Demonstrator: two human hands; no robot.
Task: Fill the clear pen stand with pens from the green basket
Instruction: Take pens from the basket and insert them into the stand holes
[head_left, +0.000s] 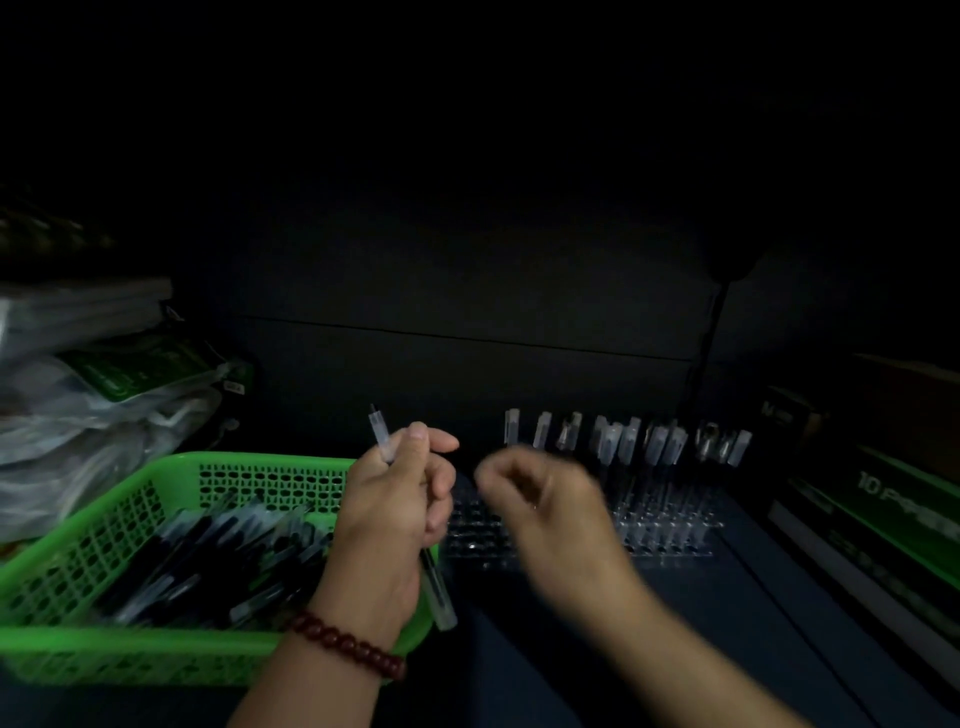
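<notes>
Green basket (176, 458) at eight o'clock is stocked with pens (208, 561); one pen (379, 434) is gripped by the left hand (395, 512). Over the clear pen stand (662, 525) at five o'clock, the blurred right hand (540, 501) is curled; any hold cannot be told. By haste, the standing pens (628, 441) may be toppled.

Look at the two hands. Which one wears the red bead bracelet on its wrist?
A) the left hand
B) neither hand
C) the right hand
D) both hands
A: the bracelet circles the wrist of the left hand, which grips a pen; the wrist of the right hand is bare.
</notes>
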